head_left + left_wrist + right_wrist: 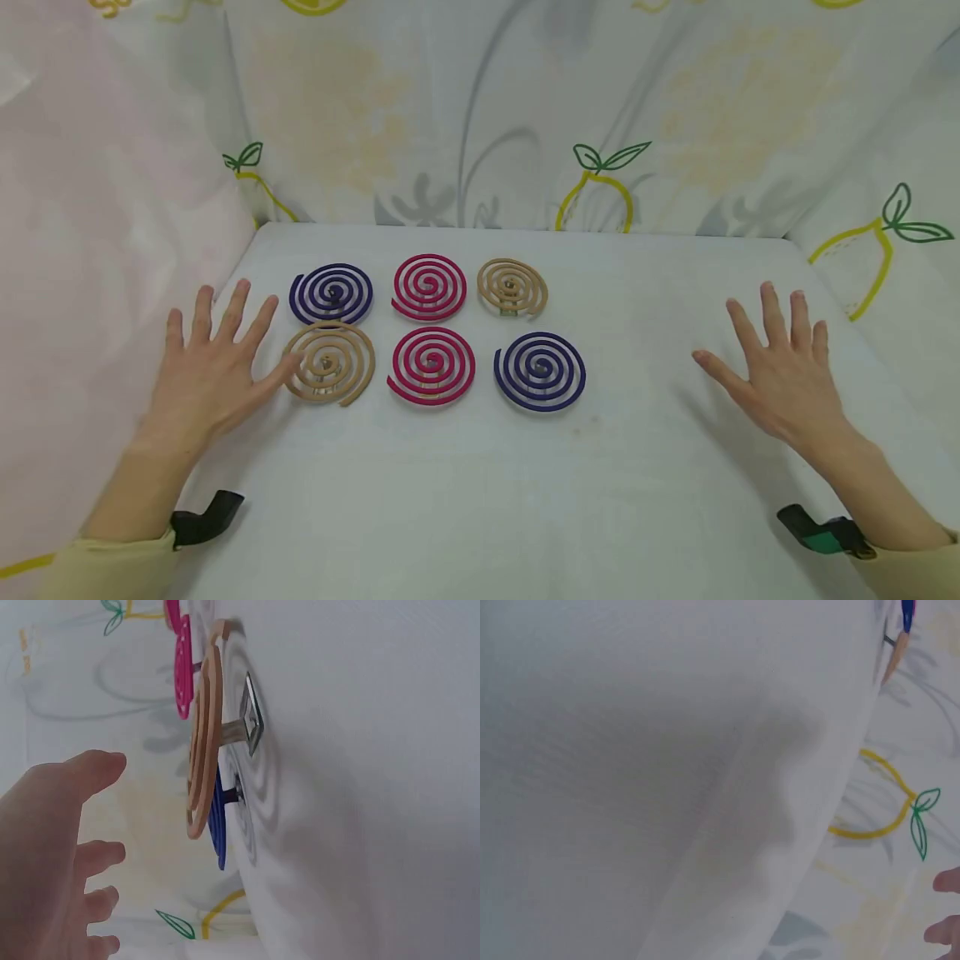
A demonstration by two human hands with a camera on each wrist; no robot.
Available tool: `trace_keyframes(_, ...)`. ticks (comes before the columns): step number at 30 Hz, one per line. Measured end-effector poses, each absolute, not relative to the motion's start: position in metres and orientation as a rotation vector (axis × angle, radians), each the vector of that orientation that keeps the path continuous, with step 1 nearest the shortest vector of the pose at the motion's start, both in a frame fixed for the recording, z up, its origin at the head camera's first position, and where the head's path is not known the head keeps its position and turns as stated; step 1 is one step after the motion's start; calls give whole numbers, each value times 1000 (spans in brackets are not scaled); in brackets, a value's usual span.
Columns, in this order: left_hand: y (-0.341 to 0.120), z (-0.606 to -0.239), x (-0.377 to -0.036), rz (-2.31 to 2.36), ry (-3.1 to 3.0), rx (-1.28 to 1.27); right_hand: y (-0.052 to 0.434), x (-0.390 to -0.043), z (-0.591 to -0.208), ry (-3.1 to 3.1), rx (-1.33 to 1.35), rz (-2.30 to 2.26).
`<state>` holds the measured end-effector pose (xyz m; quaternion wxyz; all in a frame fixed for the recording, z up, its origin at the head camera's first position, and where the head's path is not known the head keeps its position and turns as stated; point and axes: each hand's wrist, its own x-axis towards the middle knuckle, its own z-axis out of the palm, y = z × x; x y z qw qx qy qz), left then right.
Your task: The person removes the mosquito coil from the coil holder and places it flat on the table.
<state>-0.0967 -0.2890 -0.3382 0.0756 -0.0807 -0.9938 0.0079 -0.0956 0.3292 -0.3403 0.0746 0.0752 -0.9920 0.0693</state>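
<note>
Six spiral coils stand on small metal stands in two rows on the white table point(480, 483). The back row holds a purple coil point(331, 293), a pink coil point(429, 287) and a tan coil point(513, 287). In front are a tan coil point(328, 362), a pink coil point(432, 365) and a purple coil point(540, 371). My left hand point(212, 367) hovers flat with fingers spread, its thumb right beside the front tan coil point(201, 750). My right hand point(780, 362) is spread over bare table, far right of the coils, holding nothing.
A cloth backdrop printed with lemons point(596, 196) walls the table at the back and on both sides. The table's front half is bare. The back purple coil point(217, 825) and a pink coil point(182, 667) show behind the tan one in the left wrist view.
</note>
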Motion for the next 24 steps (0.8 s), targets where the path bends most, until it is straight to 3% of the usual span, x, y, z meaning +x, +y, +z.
trace_keyframes(7,-263,-342,-100,-94,-2972,-328,316,-94,-341,-2933,264,329)
trace_keyframes(24,-170,-349,-91,-1215,-2816,-474,266,-92,-344,-2770,246,920)
